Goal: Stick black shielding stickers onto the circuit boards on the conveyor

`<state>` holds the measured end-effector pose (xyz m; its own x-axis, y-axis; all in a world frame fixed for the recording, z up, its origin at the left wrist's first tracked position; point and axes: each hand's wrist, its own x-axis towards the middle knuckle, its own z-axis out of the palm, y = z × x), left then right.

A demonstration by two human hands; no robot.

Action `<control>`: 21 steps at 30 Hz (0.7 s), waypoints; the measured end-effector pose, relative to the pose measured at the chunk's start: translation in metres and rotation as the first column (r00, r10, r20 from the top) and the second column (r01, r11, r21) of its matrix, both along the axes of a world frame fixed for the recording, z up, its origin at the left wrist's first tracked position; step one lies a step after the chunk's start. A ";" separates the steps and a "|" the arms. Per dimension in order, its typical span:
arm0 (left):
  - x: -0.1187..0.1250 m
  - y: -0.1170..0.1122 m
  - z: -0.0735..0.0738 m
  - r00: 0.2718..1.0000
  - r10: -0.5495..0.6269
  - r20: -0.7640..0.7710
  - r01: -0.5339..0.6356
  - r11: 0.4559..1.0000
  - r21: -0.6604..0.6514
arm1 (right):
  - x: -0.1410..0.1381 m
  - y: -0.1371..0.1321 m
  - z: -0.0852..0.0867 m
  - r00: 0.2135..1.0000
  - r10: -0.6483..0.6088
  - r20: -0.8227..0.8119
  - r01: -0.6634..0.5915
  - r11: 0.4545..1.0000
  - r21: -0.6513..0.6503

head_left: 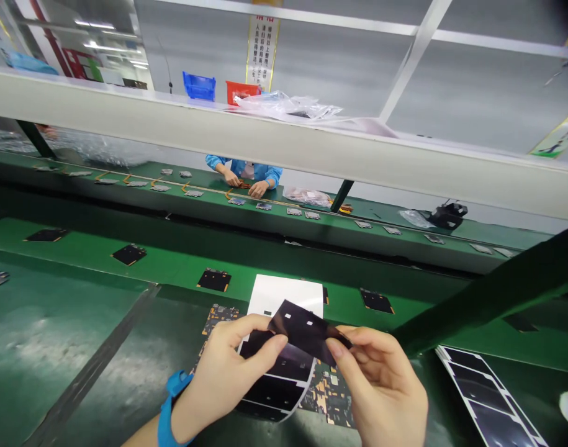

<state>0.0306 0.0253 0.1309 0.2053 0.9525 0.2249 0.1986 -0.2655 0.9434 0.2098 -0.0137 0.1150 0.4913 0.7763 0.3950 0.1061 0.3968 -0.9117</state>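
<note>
You have the black film [298, 326] up off the table, spread between your two hands above the curved backing sheet [288, 290]. Your left hand [237, 354] pinches its left end between thumb and fingers, and your right hand [383, 379] grips its right end the same way. The far part of that sheet is bare white, so some of it looks used; black pieces [274, 391] remain on its near part. Circuit boards [334, 397] lie beneath and beside the sheet, their copper-coloured parts exposed, so these appear not yet covered. The film in your grasp is not down on any board. Farther off, along the green strip [172, 273], sit several dark-faced boards [214, 280], which look further along; whether you did those cannot be told. To the right, the stacked sheets [488, 391] bear black pieces too, so plenty seems left.
</note>
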 end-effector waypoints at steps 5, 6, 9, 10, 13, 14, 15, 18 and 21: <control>-0.014 0.005 0.005 0.984 -0.172 -0.048 0.168 0.983 -0.078 | 0.008 0.013 -0.013 0.939 0.278 -0.203 -0.301 0.949 -0.094; -0.024 0.005 0.008 0.979 -0.180 -0.092 0.173 0.982 -0.073 | 0.011 0.015 -0.015 0.927 0.298 -0.230 -0.325 0.941 -0.091; -0.064 0.003 0.014 0.968 -0.054 -0.246 0.049 0.998 -0.025 | 0.025 0.019 -0.020 0.956 0.175 -0.237 -0.197 0.978 -0.074; -0.076 -0.001 0.013 0.960 -0.001 -0.281 -0.003 1.000 -0.014 | 0.031 0.018 -0.021 0.966 0.129 -0.222 -0.150 0.985 -0.082; -0.087 -0.015 -0.012 0.900 -0.261 -0.350 0.262 0.964 -0.045 | 0.045 0.016 -0.026 0.980 0.081 -0.183 -0.108 0.984 -0.140; -0.079 -0.019 -0.028 0.799 -0.471 -0.373 0.471 0.877 -0.099 | 0.047 0.015 -0.029 0.981 0.094 -0.172 -0.122 0.980 -0.156; -0.067 -0.023 -0.046 0.643 -0.646 -0.412 0.635 0.750 -0.185 | 0.047 0.015 -0.032 0.980 0.116 -0.161 -0.143 0.975 -0.169; -0.019 -0.029 -0.097 0.382 -0.669 -0.638 0.744 0.632 -0.218 | 0.041 0.012 -0.041 0.973 0.206 -0.104 -0.224 0.954 -0.201; 0.011 -0.033 -0.112 0.565 -0.484 -0.669 0.630 0.776 -0.029 | 0.033 0.001 -0.049 0.982 0.188 -0.009 -0.186 0.963 -0.196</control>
